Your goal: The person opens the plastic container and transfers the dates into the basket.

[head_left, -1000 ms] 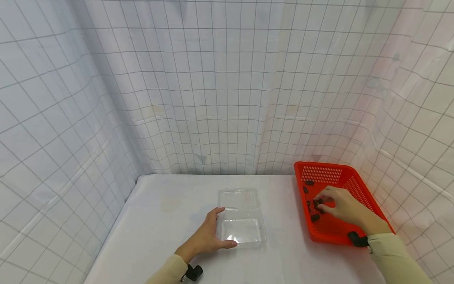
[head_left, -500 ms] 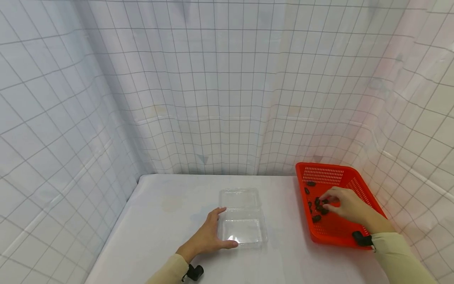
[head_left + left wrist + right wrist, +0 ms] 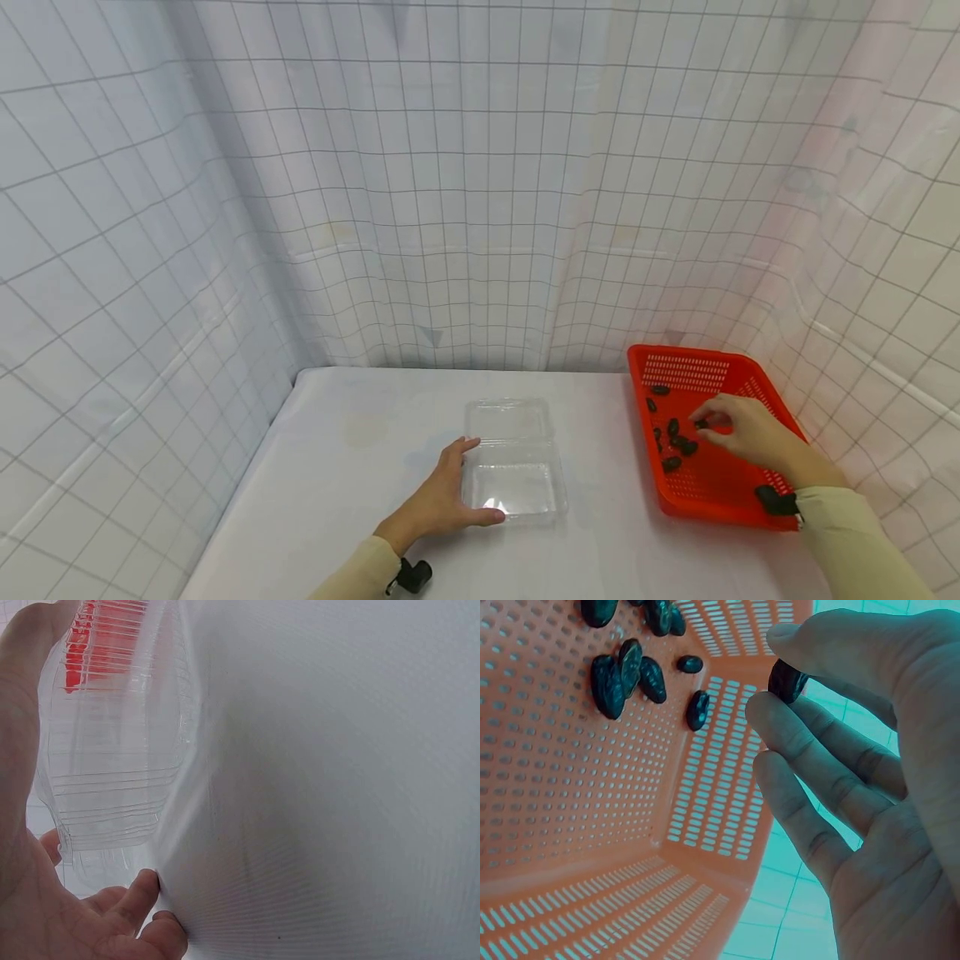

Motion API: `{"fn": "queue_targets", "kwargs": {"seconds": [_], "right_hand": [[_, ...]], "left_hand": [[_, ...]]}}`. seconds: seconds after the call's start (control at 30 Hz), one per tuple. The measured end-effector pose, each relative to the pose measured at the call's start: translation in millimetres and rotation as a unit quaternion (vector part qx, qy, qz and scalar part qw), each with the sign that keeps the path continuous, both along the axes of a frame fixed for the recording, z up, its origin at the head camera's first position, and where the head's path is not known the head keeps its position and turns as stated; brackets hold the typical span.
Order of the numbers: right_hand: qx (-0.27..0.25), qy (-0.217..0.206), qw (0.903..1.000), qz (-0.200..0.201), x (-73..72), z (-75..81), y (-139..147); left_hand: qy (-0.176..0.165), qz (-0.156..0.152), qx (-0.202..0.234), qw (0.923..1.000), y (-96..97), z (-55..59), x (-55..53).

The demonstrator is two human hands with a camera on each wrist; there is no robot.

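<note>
A clear plastic clamshell box (image 3: 517, 493) stands with its lid laid back on the white tabletop. At its left side my left hand (image 3: 442, 497) rests with spread fingers, the thumb along the front edge and the index finger near the hinge. In the left wrist view, the other fingertips (image 3: 146, 883) rest on the tabletop. Over the red basket (image 3: 716, 510), my right hand (image 3: 750, 429) pinches a dark, glossy date (image 3: 786, 681) between thumb and fingertips. Several more wrinkled dark dates (image 3: 607, 686) lie on the basket's floor, mostly toward its left side.
White cloth (image 3: 360, 467) covers the table. Gridded white curtains (image 3: 480, 208) close off the back and both sides, and the basket stands close to the right one. The basket's slotted walls rise around the dates.
My right hand has drawn slightly right, away from the cluster of dates, with one date between its fingertips. The left hand and the box have stayed in place.
</note>
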State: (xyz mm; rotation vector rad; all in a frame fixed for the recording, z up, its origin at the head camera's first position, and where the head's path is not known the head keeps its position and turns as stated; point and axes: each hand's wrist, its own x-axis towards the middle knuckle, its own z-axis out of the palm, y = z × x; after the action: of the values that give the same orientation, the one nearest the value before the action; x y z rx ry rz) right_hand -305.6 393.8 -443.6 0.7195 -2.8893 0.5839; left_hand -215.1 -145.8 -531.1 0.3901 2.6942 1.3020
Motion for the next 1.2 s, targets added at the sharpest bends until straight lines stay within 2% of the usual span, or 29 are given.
{"fn": "queue_targets", "kwargs": {"seconds": [0.6, 0.9, 1.2], "right_hand": [[0.013, -0.019, 0.9995, -0.022, -1.5, -11.2, 19], [0.016, -0.037, 0.9991, -0.014, -1.4, -11.4, 22], [0.024, -0.02, 0.9995, -0.009, 0.6, -10.2, 18]], "left_hand": [[-0.001, -0.005, -0.005, 1.0, 0.7, 2.4, 0.7], [0.005, -0.003, -0.006, 1.0, 0.8, 0.5, -0.3], [0.005, -0.004, -0.007, 1.0, 0.3, 0.5, 0.0]]}}
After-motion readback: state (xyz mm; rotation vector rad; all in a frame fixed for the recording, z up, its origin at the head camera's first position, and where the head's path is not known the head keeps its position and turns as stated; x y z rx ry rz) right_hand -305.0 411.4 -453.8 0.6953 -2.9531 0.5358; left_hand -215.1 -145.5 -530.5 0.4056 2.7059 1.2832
